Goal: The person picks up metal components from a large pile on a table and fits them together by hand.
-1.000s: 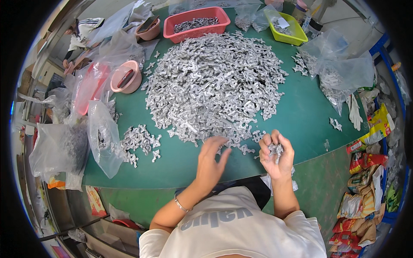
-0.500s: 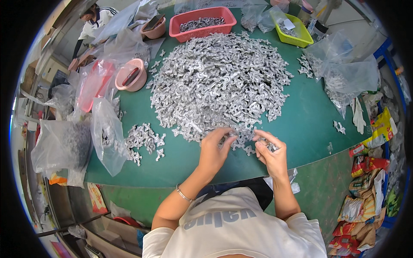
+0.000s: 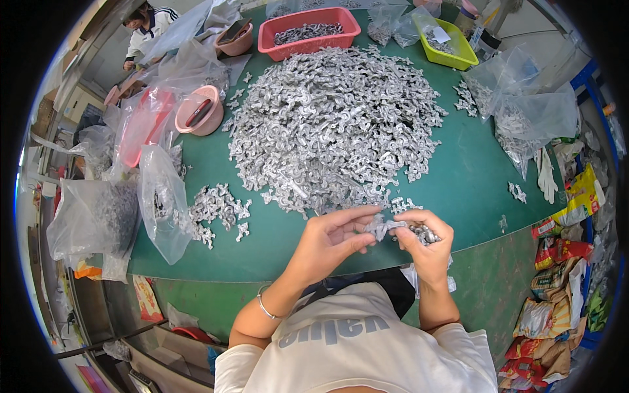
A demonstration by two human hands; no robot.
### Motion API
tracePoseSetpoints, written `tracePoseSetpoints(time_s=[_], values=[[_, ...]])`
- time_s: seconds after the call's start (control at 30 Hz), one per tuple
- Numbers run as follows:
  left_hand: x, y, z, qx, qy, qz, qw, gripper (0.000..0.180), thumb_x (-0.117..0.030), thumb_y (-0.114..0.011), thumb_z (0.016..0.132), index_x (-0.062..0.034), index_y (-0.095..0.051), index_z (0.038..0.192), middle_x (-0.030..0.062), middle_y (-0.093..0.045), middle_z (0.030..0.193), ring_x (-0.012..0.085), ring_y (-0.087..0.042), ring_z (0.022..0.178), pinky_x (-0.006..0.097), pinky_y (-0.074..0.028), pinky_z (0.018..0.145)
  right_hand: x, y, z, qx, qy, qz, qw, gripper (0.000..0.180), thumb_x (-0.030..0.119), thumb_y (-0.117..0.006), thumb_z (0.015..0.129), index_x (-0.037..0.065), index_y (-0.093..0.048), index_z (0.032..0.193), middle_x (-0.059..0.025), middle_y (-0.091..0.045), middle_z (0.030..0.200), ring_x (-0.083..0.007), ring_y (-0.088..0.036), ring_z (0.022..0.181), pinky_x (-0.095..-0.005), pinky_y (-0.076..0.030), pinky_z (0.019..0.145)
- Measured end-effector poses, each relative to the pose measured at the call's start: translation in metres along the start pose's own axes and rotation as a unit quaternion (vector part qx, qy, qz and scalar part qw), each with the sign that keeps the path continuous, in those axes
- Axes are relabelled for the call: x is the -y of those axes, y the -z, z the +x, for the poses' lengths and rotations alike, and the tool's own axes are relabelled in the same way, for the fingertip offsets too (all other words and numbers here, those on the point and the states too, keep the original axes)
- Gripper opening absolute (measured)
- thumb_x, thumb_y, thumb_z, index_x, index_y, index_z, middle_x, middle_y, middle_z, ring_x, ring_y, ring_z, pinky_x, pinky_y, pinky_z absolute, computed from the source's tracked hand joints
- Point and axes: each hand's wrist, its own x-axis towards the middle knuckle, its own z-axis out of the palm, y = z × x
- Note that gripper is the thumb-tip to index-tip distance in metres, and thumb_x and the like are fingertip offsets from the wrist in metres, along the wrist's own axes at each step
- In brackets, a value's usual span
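A small grey metal casting [image 3: 380, 227], blurred, is between my two hands just above the table's near side. My left hand [image 3: 327, 241] has its thumb and fingers curled around the casting's left end. The thumb and fingertips of my right hand [image 3: 429, 252] meet its right end. Several more castings [image 3: 426, 234] are bunched inside my right hand's curled fingers. Just beyond both hands rises a broad heap of similar castings [image 3: 334, 124], with a few loose ones [image 3: 401, 204] at its near edge.
A smaller pile of castings [image 3: 216, 208] lies left on the green table [image 3: 275, 252]. Around the heap stand a pink bowl [image 3: 204, 123], a red basin [image 3: 262, 39], a yellow-green basin [image 3: 468, 60] and plastic bags [image 3: 164, 216]. A person [image 3: 152, 26] is at the far left.
Both hands have drawn back from the heap's near edge toward me, and a casting now shows between them. The far-left person has raised their head and a hand.
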Motion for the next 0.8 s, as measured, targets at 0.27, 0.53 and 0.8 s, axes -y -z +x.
tracePoseSetpoints(time_s=[0.27, 0.53, 0.8], values=[[-0.005, -0.008, -0.012, -0.054, -0.092, 0.082, 0.991, 0.025, 0.008, -0.057, 0.076, 0.0063, -0.056, 0.1, 0.0121, -0.058, 0.096, 0.016, -0.059, 0.087, 0.025, -0.049, 0.078, 0.003, 0.003, -0.009, -0.005, 0.079, 0.017, 0.997, 0.018, -0.007, -0.063, 0.068, -0.004, -0.061, 0.085, -0.0094, -0.063, 0.076, -0.0101, -0.056, 0.065, -0.0211, -0.042, 0.059], [-0.005, -0.007, -0.014, -0.038, -0.113, 0.058, 0.991, 0.016, 0.007, -0.057, 0.077, 0.0081, -0.058, 0.093, 0.0132, -0.059, 0.091, 0.0165, -0.06, 0.081, 0.025, -0.05, 0.075, 0.003, 0.002, -0.01, -0.01, 0.078, 0.031, 0.996, 0.014, -0.006, -0.063, 0.069, -0.004, -0.061, 0.083, -0.0106, -0.063, 0.073, -0.011, -0.056, 0.062, -0.0216, -0.042, 0.057], [-0.001, -0.008, -0.012, -0.039, -0.046, -0.002, 0.998, 0.01, -0.004, -0.056, 0.082, 0.0065, -0.058, 0.084, 0.0098, -0.06, 0.076, 0.0111, -0.057, 0.064, 0.021, -0.047, 0.06, -0.003, -0.001, -0.013, 0.027, 0.08, 0.134, 0.987, 0.011, 0.003, -0.056, 0.08, -0.002, -0.052, 0.071, -0.0098, -0.058, 0.063, -0.0101, -0.05, 0.053, -0.0219, -0.038, 0.049]])
